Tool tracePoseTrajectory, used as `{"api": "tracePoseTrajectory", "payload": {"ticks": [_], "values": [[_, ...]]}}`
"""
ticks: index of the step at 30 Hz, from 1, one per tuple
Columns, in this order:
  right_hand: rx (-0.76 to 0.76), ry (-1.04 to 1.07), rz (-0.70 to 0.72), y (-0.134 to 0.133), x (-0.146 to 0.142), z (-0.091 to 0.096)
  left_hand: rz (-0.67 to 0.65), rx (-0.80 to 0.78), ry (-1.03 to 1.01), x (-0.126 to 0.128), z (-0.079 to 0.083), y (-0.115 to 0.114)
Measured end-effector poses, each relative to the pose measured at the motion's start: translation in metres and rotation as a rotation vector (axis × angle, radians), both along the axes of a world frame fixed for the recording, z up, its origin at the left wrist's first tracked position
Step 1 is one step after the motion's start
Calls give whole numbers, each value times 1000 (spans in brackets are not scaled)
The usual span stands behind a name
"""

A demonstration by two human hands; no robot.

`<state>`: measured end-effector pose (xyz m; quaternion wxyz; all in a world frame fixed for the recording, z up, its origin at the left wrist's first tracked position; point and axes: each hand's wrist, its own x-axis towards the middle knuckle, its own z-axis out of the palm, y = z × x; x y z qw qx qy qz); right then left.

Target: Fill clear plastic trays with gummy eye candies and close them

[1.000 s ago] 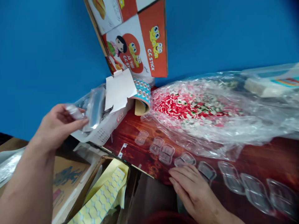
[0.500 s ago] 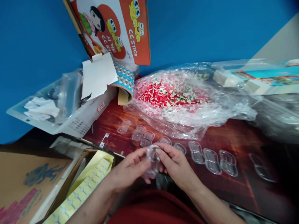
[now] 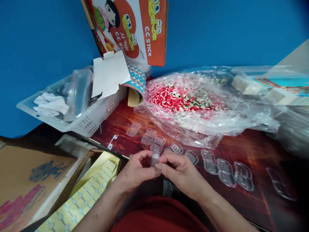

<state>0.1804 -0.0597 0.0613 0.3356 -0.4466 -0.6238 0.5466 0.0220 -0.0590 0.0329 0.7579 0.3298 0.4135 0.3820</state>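
Note:
Between my two hands is a small clear plastic container (image 3: 155,157), turned so that a narrow side faces up. My left hand (image 3: 138,168) grips it from the left, thumb pressed along its near end. From the right, my right hand (image 3: 179,169) pinches the same piece, its thumb tip close to the left thumb. My fingers cover much of it, so whether its lid is closed cannot be told. Just beyond my hands, several similar clear plastic containers (image 3: 225,173) lie spread in a row on the dark red wood-grain table (image 3: 243,141).
Behind the row lies a clear plastic bag (image 3: 205,129) of small red, white and green pieces. A translucent basket (image 3: 58,126) with white cloth stands at left, near a patterned roll (image 3: 136,79). Yellow sticker sheets (image 3: 89,190) stick out of a cardboard box (image 3: 21,170) at lower left.
The container has been turned from its broad face to a narrow side, and my thumbs have come closer together. The whole view has shifted slightly, with the surroundings moving right.

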Motion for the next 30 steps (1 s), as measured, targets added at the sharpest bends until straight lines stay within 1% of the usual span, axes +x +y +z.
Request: {"api": "tracePoseTrajectory", "payload": {"ticks": [2,4,7,10,15,23,27,30], "values": [[-23,69,32,2,-4,-1,-18,-22,-19,-5,-1,-1],[-54,136,67,5,-7,-3,-43,-42,-89,-8,-4,-2],[-121,228,86,7,-10,-6,-52,-29,-185,-11,-8,-3],[-188,294,73,8,-13,-10,-39,-30,-173,-12,-11,-2],[-196,324,70,10,-17,-15,-11,-61,-172,-15,-12,0],[-175,293,81,13,-17,-14,5,-77,-203,-16,-14,2],[-245,341,57,15,-14,-20,20,-77,-205,-19,-16,3],[-291,361,30,16,-13,-25,35,-69,-186,-22,-14,4]]}}
